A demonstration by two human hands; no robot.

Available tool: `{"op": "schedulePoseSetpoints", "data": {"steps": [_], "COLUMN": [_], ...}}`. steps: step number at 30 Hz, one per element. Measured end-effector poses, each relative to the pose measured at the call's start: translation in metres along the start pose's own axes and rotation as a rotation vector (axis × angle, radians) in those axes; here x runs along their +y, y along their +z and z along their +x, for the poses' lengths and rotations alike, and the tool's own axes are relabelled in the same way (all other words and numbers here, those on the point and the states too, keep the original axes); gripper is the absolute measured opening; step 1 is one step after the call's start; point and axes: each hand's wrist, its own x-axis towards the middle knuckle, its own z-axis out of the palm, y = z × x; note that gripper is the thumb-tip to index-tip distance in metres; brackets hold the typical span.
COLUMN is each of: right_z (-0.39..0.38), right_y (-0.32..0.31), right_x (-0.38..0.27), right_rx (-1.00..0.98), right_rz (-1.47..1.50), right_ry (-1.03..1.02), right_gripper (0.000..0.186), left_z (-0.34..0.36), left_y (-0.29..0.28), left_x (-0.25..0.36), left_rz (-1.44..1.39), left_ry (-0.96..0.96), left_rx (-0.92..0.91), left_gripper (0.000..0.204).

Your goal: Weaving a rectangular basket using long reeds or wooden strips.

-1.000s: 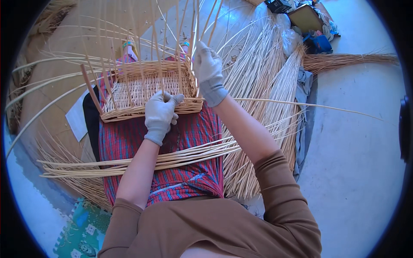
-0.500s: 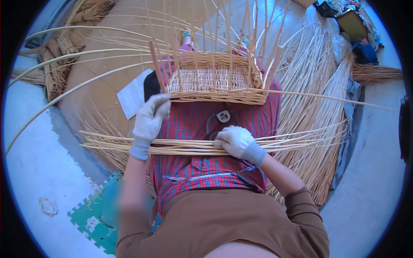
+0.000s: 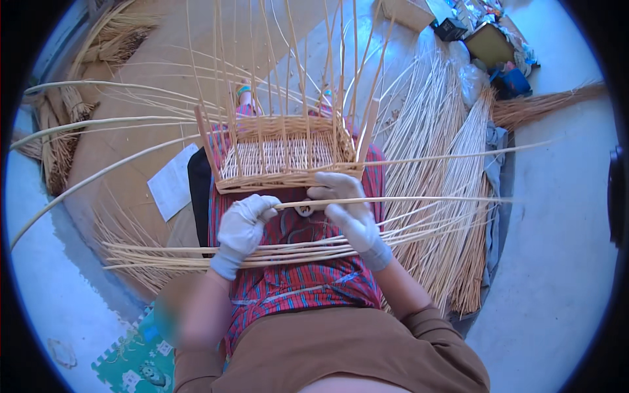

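Observation:
A single pale wicker rod (image 3: 426,198) runs sideways above my lap. My left hand (image 3: 244,226), in a white glove, pinches its left end between thumb and fingers. Around the rod, my gloved right hand (image 3: 352,216) has its fingers stretched out and the thumb apart, with the rod crossing the gap. Just beyond both hands a half-woven wicker basket (image 3: 288,179) rests on my legs, its upright stakes rising from the rim. Nearer to me, several loose rods (image 3: 295,251) lie across my lap over a red checked cloth (image 3: 288,284).
Long pale rods (image 3: 452,249) are heaped on the floor at the right. Long rods (image 3: 105,173) arch out from the basket to the left. Darker bundles (image 3: 57,141) sit at the far left, a white sheet (image 3: 171,180) beside my leg, and a green foam mat (image 3: 137,360) at lower left.
My right hand has risen from the rods on my lap toward the basket, its fingers spreading. My left hand has left the basket's corner and now pinches one rod, lifted above the others.

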Motion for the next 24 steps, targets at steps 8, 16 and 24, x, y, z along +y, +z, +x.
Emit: {"op": "schedulePoseSetpoints", "data": {"steps": [8,16,24], "right_z": [0.027,0.021,0.031], "right_y": [-0.080,-0.078,-0.094], "right_x": [-0.016,0.013,0.019], "right_rx": [0.602,0.451,0.439], "right_rz": [-0.192,-0.154,-0.123], "right_ry": [-0.152,-0.098,-0.005], "right_gripper": [0.012,0.012,0.012], "left_z": [0.059,0.055,0.083], "left_y": [-0.019,-0.009,0.028], "left_x": [0.008,-0.016,0.009], "left_rz": [0.468,0.344,-0.199], "left_ry": [-0.284,-0.389,-0.540], "left_rx": [-0.077,-0.021,0.047], "left_gripper": [0.083,0.086,0.049]}}
